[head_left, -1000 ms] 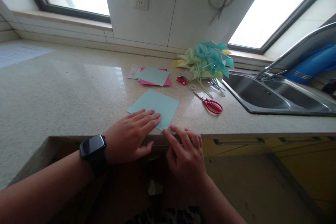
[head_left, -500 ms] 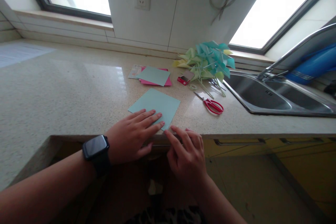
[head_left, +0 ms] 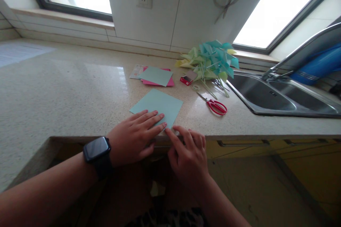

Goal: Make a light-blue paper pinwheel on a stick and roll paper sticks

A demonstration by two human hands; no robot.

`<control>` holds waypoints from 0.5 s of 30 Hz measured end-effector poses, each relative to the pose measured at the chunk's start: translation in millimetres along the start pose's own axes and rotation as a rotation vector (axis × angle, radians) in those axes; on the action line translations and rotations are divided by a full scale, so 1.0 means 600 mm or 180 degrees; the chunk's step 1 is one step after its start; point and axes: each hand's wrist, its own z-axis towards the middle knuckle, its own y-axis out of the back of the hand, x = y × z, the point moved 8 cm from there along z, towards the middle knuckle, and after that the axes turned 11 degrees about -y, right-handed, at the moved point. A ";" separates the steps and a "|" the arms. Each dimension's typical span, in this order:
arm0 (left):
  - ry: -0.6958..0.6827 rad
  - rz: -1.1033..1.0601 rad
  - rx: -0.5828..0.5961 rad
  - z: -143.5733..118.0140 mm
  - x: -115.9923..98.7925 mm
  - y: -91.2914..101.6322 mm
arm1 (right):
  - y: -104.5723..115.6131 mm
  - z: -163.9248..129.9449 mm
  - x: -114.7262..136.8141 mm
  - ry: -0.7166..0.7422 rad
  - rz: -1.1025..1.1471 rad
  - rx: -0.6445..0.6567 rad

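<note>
A light blue square sheet of paper (head_left: 159, 101) lies at the counter's front edge, one corner pointing towards me. My left hand (head_left: 134, 134) rests flat on its near part, fingers stretched out, with a dark watch on the wrist. Beside it, my right hand (head_left: 189, 152) touches the paper's near corner with the index fingertip. The middle finger is extended too, and the other fingers are bent. Nothing shows in its grasp. The near edges of the sheet are partly hidden under my left fingers.
Behind the sheet lies a stack of pink paper (head_left: 170, 82) topped by a pale blue sheet (head_left: 157, 76). Rightward are red-handled scissors (head_left: 217, 107), a small red box (head_left: 186, 79), a pile of blue and yellow-green paper pinwheels (head_left: 215, 58) and a steel sink (head_left: 261, 95).
My right index fingertip has shifted very slightly up and left at the paper's corner. My left hand stays flat on the sheet.
</note>
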 end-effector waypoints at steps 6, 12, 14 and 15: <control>0.0135 -0.0095 -0.0100 0.002 0.000 0.006 | 0.001 0.002 0.002 -0.0068 -0.0005 -0.0014; 0.0197 -0.0131 -0.0106 0.003 -0.001 0.012 | 0.002 0.007 0.006 -0.0089 0.0021 -0.0014; 0.0205 -0.0141 -0.0120 0.003 0.001 0.012 | 0.003 0.007 0.006 -0.0096 0.0061 -0.0025; 0.0203 -0.0149 -0.0118 0.003 0.001 0.011 | 0.004 0.007 0.006 -0.0101 0.0098 -0.0041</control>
